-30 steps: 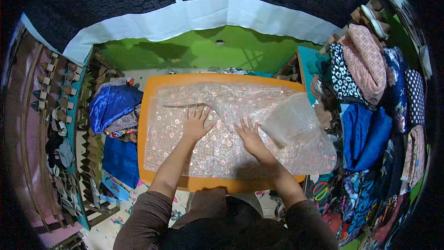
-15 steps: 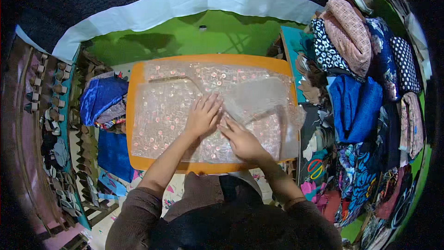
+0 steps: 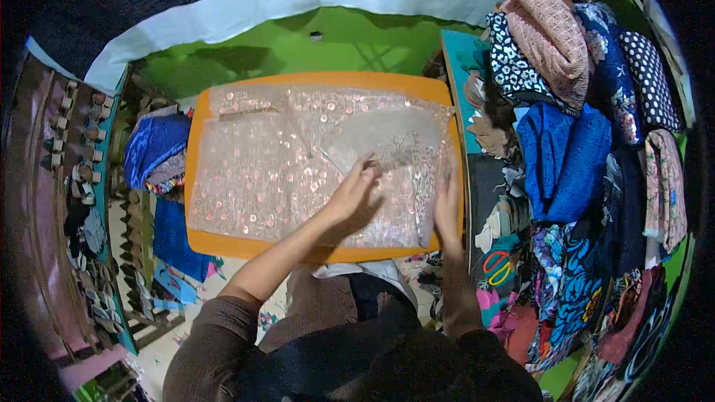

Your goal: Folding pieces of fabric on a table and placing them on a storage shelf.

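Observation:
A sheer pinkish fabric (image 3: 257, 171) with shiny round sequins lies spread over an orange tabletop (image 3: 246, 244). Toward its right half, a plain greyish patch (image 3: 365, 134) shows among the sequined areas. My left hand (image 3: 354, 190) is over the middle right of the cloth, fingers stretched out and slightly bent, with nothing visible in them. At the fabric's right edge, my right hand (image 3: 446, 205) is turned on its side with its fingers extended, somewhat blurred. Whether either palm presses on the cloth is hard to see.
Folded fabrics, including a blue cloth (image 3: 562, 160) and a peach one (image 3: 547, 30), crowd the right side. Scissors (image 3: 497, 268) with red and yellow handles lie there too. Racks of thread spools (image 3: 93, 152) and a blue velvety cloth (image 3: 156, 150) stand left.
Both hands have come apart from the fabric's middle and moved right, the right one reaching the cloth's edge. The fabric's right part lies differently, flatter and further within the tabletop. The view has shifted slightly.

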Demonstrator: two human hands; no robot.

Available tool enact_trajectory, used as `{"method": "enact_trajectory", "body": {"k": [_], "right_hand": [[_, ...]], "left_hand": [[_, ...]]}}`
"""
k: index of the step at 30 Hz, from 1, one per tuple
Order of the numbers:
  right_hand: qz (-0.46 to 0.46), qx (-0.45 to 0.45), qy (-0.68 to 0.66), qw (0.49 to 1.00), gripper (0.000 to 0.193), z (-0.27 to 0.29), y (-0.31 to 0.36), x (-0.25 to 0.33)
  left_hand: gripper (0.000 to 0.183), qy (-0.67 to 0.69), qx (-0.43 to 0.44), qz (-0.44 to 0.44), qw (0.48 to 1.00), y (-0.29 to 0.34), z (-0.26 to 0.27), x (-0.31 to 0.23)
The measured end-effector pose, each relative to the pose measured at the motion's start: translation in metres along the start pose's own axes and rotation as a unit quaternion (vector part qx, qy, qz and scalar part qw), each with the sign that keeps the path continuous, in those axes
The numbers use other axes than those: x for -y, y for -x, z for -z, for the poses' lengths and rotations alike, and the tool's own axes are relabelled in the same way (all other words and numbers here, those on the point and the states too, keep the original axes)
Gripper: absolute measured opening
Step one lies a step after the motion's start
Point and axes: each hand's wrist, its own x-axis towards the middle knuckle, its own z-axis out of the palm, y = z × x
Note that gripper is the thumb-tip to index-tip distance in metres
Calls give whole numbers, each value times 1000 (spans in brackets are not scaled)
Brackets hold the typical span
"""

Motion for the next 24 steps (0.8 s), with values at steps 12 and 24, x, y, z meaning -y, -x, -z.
{"method": "enact_trajectory", "body": {"k": [12,24], "right_hand": [[134,200,351,905,67,-69,33,29],[175,137,262,939,59,-62,30,31]], "left_hand": [[59,-463,17,-88,882,27,-25,6],[54,-536,-53,-11,842,49,-34,76]]}}
